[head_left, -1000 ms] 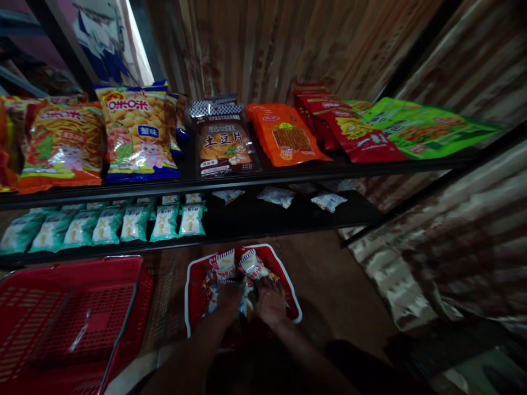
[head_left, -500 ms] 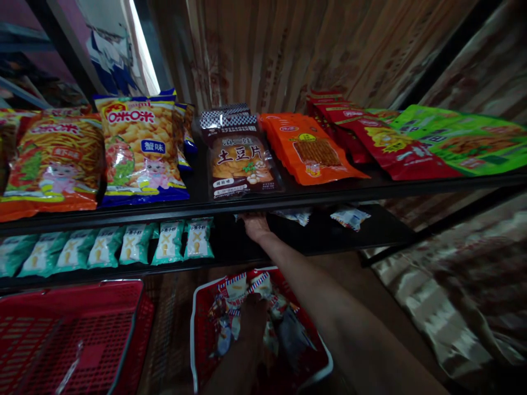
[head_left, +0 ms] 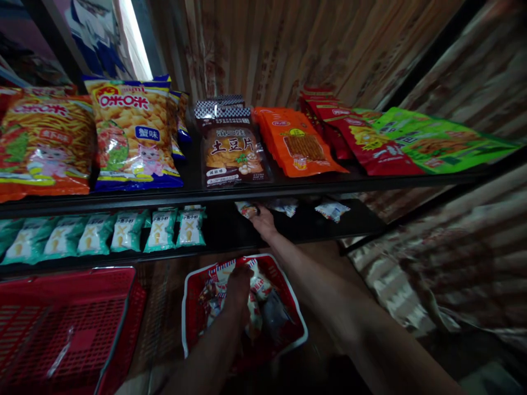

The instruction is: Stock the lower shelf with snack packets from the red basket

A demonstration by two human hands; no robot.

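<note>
My right hand (head_left: 263,220) reaches onto the lower shelf with its fingers closed on a small white snack packet (head_left: 246,209) with coloured print. Just beyond it lies another white packet (head_left: 287,207), partly hidden under the upper shelf. Farther right on the same board rests a white-and-blue packet (head_left: 332,209). Down in the red basket (head_left: 297,315), my left hand (head_left: 239,282) is over a pile of snack packets (head_left: 259,282) with red-and-blue striped edges. Its fingers are dark and mostly hidden, so their grip does not show.
Teal snack packets (head_left: 127,230) stand in a row on the lower shelf's left. The upper shelf (head_left: 230,193) carries bigger bags: puffed snacks (head_left: 134,137), brown potato slices (head_left: 234,145), orange bags (head_left: 298,142), red and green ones. Another red basket (head_left: 82,340) sits at lower left.
My right hand has drawn slightly out from under the upper shelf, and the packet in it now shows. My left hand has shifted toward the basket's far rim. The view has moved a little.
</note>
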